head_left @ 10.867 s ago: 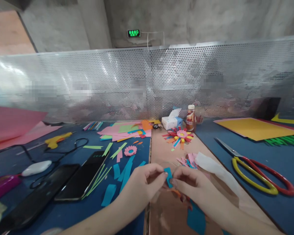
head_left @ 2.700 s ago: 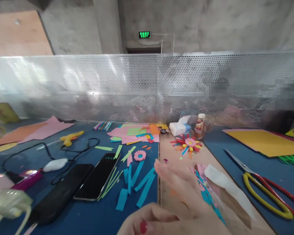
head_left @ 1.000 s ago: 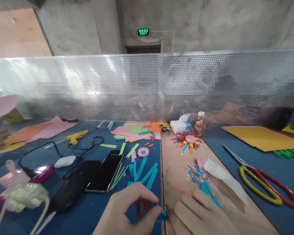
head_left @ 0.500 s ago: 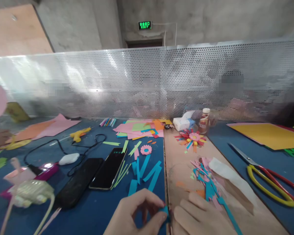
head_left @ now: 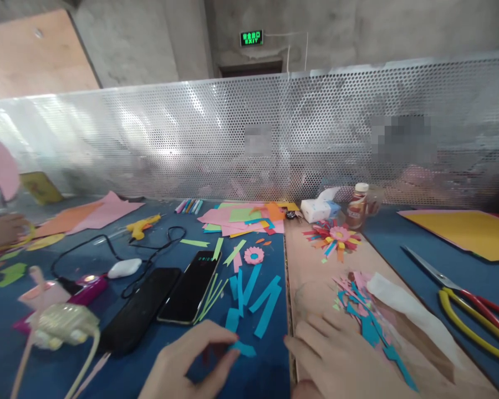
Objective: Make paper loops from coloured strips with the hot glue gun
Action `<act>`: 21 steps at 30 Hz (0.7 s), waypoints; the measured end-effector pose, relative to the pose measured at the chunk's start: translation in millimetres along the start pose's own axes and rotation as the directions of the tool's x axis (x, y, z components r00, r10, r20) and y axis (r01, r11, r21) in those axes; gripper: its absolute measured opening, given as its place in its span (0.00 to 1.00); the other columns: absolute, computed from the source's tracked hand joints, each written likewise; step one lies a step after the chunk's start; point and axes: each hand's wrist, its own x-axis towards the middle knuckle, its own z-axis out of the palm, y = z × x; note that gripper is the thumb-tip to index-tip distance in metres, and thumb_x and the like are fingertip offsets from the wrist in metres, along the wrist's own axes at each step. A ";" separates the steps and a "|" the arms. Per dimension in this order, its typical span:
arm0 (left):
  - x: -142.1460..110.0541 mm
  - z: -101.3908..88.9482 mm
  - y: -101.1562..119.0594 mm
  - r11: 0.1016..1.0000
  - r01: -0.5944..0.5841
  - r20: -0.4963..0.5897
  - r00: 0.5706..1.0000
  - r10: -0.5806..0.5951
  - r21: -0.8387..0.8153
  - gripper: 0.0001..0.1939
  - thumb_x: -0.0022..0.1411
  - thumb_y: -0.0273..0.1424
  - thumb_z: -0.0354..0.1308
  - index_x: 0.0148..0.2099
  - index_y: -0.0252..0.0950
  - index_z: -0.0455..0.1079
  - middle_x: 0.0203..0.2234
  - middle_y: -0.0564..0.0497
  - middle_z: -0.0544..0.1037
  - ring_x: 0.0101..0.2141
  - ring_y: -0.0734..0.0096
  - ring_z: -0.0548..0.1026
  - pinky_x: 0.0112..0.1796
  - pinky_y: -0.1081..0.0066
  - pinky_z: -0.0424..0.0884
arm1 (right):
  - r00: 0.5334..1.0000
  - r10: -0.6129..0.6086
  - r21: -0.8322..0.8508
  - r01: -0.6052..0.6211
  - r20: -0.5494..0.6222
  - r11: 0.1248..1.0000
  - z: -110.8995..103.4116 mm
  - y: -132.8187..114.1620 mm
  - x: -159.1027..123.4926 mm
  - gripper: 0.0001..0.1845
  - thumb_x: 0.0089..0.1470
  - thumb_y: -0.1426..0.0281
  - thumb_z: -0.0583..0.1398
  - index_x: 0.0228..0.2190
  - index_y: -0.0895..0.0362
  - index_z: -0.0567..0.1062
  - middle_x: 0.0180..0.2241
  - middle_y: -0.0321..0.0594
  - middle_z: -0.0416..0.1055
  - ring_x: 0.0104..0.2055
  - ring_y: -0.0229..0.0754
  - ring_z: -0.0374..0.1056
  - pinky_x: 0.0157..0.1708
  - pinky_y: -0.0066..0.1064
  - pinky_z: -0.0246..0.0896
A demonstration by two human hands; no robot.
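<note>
My left hand [head_left: 197,360] pinches a small blue paper piece [head_left: 245,349] between thumb and forefinger, low over the blue tabletop. My right hand [head_left: 328,352] rests palm down on the brown board [head_left: 305,277], fingers stretched and holding nothing I can see. Just beyond my left hand lie several blue paper strips [head_left: 268,310] and a pink paper flower [head_left: 254,255] with a blue centre. Right of my right hand is a heap of blue and pink paper scraps [head_left: 370,318]. Farther along the board sits a many-coloured paper flower [head_left: 339,235].
Scissors [head_left: 449,280] with yellow and red handles lie at right. To the left are a phone [head_left: 189,288], a black case [head_left: 139,310], cables and a yellow glue gun [head_left: 142,226]. A bottle [head_left: 357,206] and tissue pack [head_left: 319,210] stand before the perforated screen [head_left: 183,144].
My left hand has moved left, away from my right hand, carrying the blue paper piece. My right hand's fingers have flattened out on the board. The view has shifted slightly.
</note>
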 end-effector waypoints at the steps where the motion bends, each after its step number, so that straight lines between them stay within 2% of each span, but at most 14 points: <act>1: 1.6 -6.4 -6.1 0.999 0.012 -0.008 1.000 -0.011 0.041 0.03 0.53 0.31 0.56 0.32 0.40 0.70 0.23 0.54 0.75 0.24 0.73 0.73 0.28 0.81 0.69 | 1.000 0.000 0.036 -0.001 0.026 0.999 2.6 3.8 2.6 0.12 0.53 0.62 0.56 0.25 0.56 0.67 0.23 0.31 0.65 0.26 0.38 0.61 0.27 0.32 0.48; 3: 4.9 -17.0 -17.5 0.992 0.033 -0.011 0.999 -0.032 0.119 0.04 0.54 0.33 0.55 0.32 0.41 0.71 0.24 0.54 0.76 0.25 0.72 0.74 0.28 0.80 0.69 | 0.996 -0.019 0.071 0.013 0.083 0.997 7.5 11.8 11.8 0.12 0.47 0.60 0.61 0.24 0.55 0.67 0.23 0.30 0.66 0.27 0.38 0.61 0.27 0.31 0.48; 5: 7.5 -23.1 -26.4 0.986 0.020 0.007 1.000 -0.022 0.164 0.05 0.54 0.33 0.54 0.33 0.41 0.71 0.26 0.54 0.76 0.26 0.72 0.74 0.28 0.80 0.69 | 0.988 -0.066 0.049 0.060 0.141 0.997 12.4 19.0 26.4 0.07 0.46 0.68 0.63 0.28 0.54 0.69 0.24 0.30 0.66 0.28 0.39 0.62 0.27 0.30 0.48; 7: 9.4 -24.3 -32.0 0.983 -0.015 0.028 1.000 0.010 0.184 0.06 0.55 0.33 0.54 0.33 0.41 0.71 0.27 0.53 0.77 0.27 0.72 0.75 0.29 0.81 0.70 | 0.974 -0.128 0.033 0.124 0.185 0.992 18.7 24.4 44.6 0.10 0.46 0.75 0.62 0.33 0.53 0.70 0.26 0.32 0.66 0.30 0.40 0.62 0.27 0.30 0.49; 11: 11.2 -18.4 -38.2 0.977 -0.066 0.010 0.998 0.066 0.203 0.06 0.55 0.32 0.54 0.33 0.41 0.72 0.28 0.52 0.77 0.29 0.71 0.75 0.31 0.81 0.70 | 0.943 -0.247 0.060 0.240 0.221 0.969 39.7 28.1 78.9 0.14 0.51 0.77 0.58 0.41 0.53 0.68 0.29 0.34 0.67 0.32 0.39 0.62 0.31 0.30 0.51; 16: 11.1 -15.4 -45.6 0.957 -0.072 -0.011 0.997 0.079 0.280 0.09 0.55 0.32 0.53 0.38 0.42 0.71 0.34 0.51 0.78 0.32 0.70 0.76 0.34 0.79 0.71 | 0.893 -0.383 0.060 0.380 0.237 0.923 63.1 28.5 96.2 0.05 0.51 0.76 0.57 0.30 0.55 0.71 0.27 0.35 0.66 0.32 0.39 0.61 0.36 0.31 0.52; 19: 15.3 -27.3 -50.9 0.925 -0.033 -0.029 0.998 0.048 0.378 0.10 0.58 0.33 0.50 0.39 0.41 0.70 0.40 0.50 0.76 0.33 0.71 0.76 0.33 0.78 0.71 | 0.886 -0.405 0.030 0.410 0.226 0.912 59.8 32.8 97.3 0.07 0.53 0.78 0.54 0.27 0.58 0.70 0.27 0.36 0.66 0.32 0.39 0.60 0.36 0.31 0.53; 21: 25.1 -44.4 -57.2 0.885 0.004 -0.074 0.997 0.034 0.465 0.11 0.59 0.34 0.48 0.41 0.39 0.70 0.40 0.49 0.75 0.37 0.67 0.74 0.38 0.74 0.70 | 0.896 -0.390 0.002 0.399 0.212 0.917 49.2 37.0 96.9 0.08 0.54 0.79 0.53 0.28 0.59 0.70 0.28 0.38 0.66 0.33 0.40 0.60 0.36 0.32 0.53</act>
